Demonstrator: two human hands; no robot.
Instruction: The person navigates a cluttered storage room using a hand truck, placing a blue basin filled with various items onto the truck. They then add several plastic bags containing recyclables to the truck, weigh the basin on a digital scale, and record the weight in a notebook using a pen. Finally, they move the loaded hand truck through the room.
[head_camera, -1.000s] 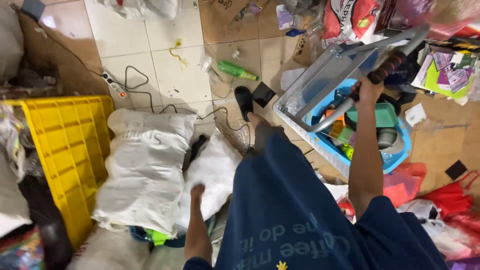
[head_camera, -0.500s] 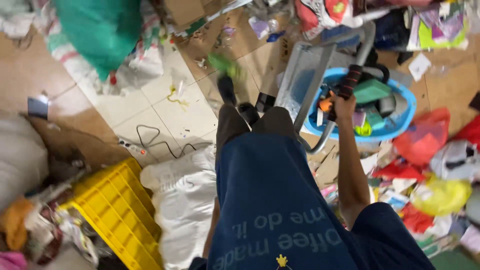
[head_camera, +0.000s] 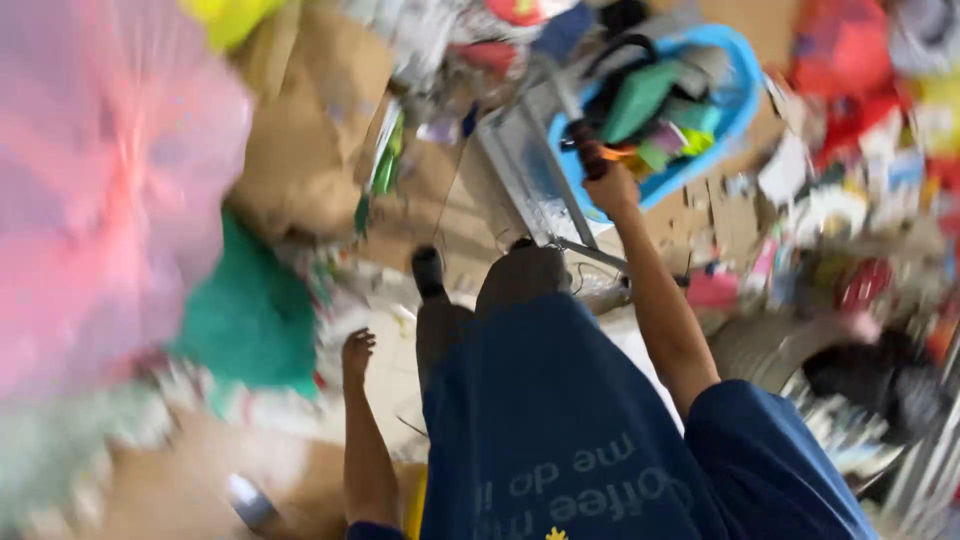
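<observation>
Head view, blurred by camera motion. The right hand (head_camera: 610, 187) is closed in a fist around the dark grip of a handle (head_camera: 588, 155) at about 1 o'clock in the frame. The handle belongs to a grey metal frame (head_camera: 520, 175), apparently a cart, which carries a blue basin (head_camera: 735, 95) filled with green and dark odds and ends. The left hand (head_camera: 356, 352) hangs at 7 o'clock beside the person's leg, fingers loosely curled and holding nothing. Cardboard (head_camera: 310, 130) lies at 11 o'clock, a green bag (head_camera: 250, 320) at 9 o'clock, and a pink bag (head_camera: 110, 180) fills the 10 o'clock corner. Judged from the crowded floor, moving the frame well calls for a firm one-handed hold, a level basin, and feet placed on bare tile between the litter.
</observation>
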